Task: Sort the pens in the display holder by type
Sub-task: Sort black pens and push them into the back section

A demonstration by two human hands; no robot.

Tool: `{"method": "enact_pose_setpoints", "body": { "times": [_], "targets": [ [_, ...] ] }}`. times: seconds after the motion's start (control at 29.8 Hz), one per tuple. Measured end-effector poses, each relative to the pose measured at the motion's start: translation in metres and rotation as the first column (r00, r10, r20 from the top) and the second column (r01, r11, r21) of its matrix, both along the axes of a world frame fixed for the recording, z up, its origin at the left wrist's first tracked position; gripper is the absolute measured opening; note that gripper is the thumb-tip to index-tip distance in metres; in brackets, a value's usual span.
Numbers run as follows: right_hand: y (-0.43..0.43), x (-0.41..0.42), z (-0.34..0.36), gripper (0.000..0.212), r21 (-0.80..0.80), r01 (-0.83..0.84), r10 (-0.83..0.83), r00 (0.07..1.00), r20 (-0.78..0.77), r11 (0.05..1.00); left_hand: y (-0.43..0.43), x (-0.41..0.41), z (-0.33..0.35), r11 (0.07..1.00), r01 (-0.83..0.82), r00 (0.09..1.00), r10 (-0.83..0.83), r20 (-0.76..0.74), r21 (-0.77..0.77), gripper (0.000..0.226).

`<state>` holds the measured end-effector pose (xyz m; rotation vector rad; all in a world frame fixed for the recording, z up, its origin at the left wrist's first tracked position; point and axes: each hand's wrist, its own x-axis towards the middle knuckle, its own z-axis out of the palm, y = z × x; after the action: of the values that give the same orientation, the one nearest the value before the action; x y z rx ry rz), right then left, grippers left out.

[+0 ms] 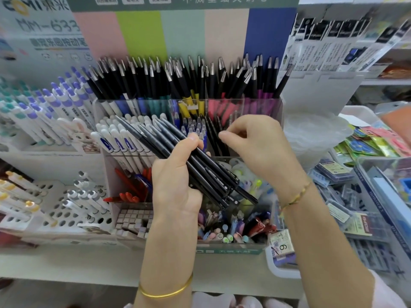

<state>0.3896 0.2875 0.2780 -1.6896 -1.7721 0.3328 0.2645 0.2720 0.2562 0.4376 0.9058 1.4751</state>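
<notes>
My left hand (178, 181) grips a bundle of several black pens (169, 147), which slant from upper left to lower right in front of the clear tiered display holder (262, 107). My right hand (251, 141) hovers over the holder's middle tier, thumb and fingers pinched together above thin black pens (213, 134) standing there; I cannot tell whether it grips one. Blue capped pens (193, 127) stand just left of them. The back tier is packed with black silver-tipped pens (189, 76).
White pens (120, 134) fill the middle tier's left compartment, red pens (131, 192) sit below them. Mixed pastel pens (224, 225) fill the front tier. A white perforated rack (55, 210) stands left; packaged stationery (355, 178) is stacked right.
</notes>
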Motion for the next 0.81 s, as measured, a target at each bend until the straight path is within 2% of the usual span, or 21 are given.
{"method": "enact_pose_setpoints", "body": {
  "times": [0.1, 0.2, 0.37, 0.67, 0.74, 0.81],
  "targets": [
    [-0.016, -0.002, 0.015, 0.037, -0.151, -0.251, 0.209, 0.947, -0.245, 0.956, -0.001, 0.002, 0.002, 1.000, -0.028, 1.000, 0.028, 0.004, 0.001, 0.040],
    [-0.020, -0.004, 0.013, 0.028, -0.153, -0.339, 0.285, 0.912, -0.294, 0.928, -0.001, 0.003, 0.003, 0.999, -0.050, 0.999, 0.050, -0.015, -0.010, 0.026],
    [-0.017, -0.001, 0.007, 0.013, -0.081, -0.356, 0.321, 0.904, -0.284, 0.931, 0.000, 0.004, 0.003, 0.997, -0.069, 0.997, 0.068, -0.031, -0.036, 0.019],
    [-0.013, -0.004, 0.001, 0.008, 0.013, -0.288, 0.280, 0.917, -0.285, 0.957, 0.002, 0.007, 0.006, 0.995, -0.093, 0.995, 0.092, -0.027, -0.023, 0.016],
    [-0.011, -0.003, 0.000, 0.009, 0.036, -0.271, 0.269, 0.919, -0.289, 0.962, 0.003, 0.007, 0.004, 0.996, -0.088, 0.996, 0.088, -0.030, -0.014, 0.020],
    [-0.008, 0.000, -0.001, 0.014, 0.075, -0.212, 0.225, 0.910, -0.348, 0.974, 0.003, 0.005, 0.002, 0.997, -0.082, 0.996, 0.082, -0.033, -0.002, 0.035]
  ]
}}
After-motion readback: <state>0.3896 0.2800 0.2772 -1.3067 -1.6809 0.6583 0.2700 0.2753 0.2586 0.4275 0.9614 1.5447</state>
